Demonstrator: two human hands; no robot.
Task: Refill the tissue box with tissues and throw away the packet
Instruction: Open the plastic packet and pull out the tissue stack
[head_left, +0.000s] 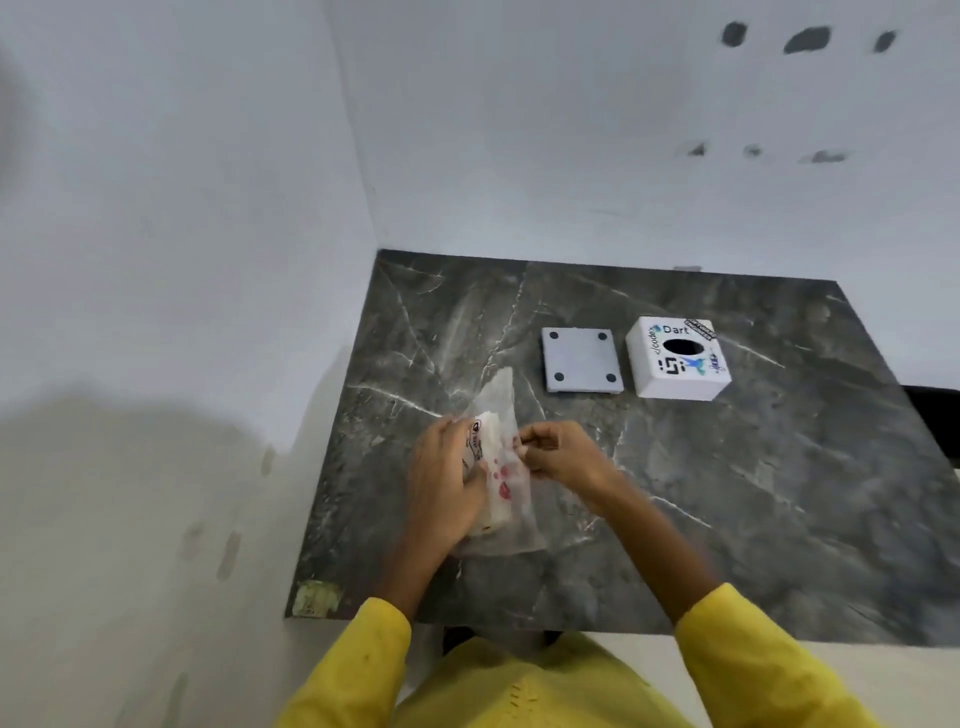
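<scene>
Gripping tissue packet (501, 467) w/ both hands, print blurry; box (678, 358) reads "Dart".

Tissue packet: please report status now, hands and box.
Left hand and right hand both grip tissue packet, above the table. Tissue box empty-looking, base plate beside it. Nothing in the way.

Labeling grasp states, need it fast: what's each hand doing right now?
Left hand: closed on the tissue packet.
Right hand: fingers pinched shut on the same packet's plastic.
</scene>
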